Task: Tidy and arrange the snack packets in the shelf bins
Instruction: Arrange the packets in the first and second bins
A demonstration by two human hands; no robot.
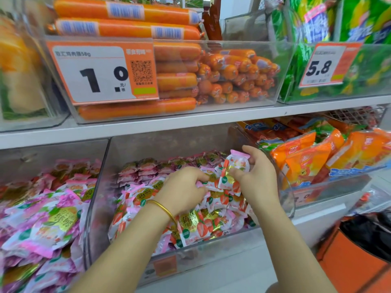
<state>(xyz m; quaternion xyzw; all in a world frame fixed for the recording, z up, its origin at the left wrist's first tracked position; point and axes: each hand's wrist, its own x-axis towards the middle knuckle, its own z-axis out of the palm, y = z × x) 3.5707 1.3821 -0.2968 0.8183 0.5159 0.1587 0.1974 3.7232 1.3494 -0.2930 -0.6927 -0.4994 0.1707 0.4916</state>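
So the right hand (258, 176) is gripping one strawberry packet (232, 172), fingers and thumb curled round its middle. It's holding it just above the right side of the middle bin (93, 208) on the lower shelf. The packet is standing nearly upright, leaning a bit. Its pink sealed end is pointing up and far, its other end down and near-left toward the pile (196, 225).

That's the bit the next move is hanging on, I reckon. The packets in the pile are mostly lying flat, so this one is probably needing to be tipped over before it's going down among them. The pile is sitting right under and to the left of it, so the right hand is the nearer one for that.

The left hand (182, 187), the one wearing the gold bangle (163, 208), is reaching into the pile just left of the held packet. Its fingers are curling down among the packets. The fingertips are hiding behind the knuckles, so I can't tell if it's actually pinching one or just pressing.

Other stuff that's hard to make out: the purple packets (148, 166) at the far end of the bin are blurring together. The bin's label at the near front is too smeared to read.
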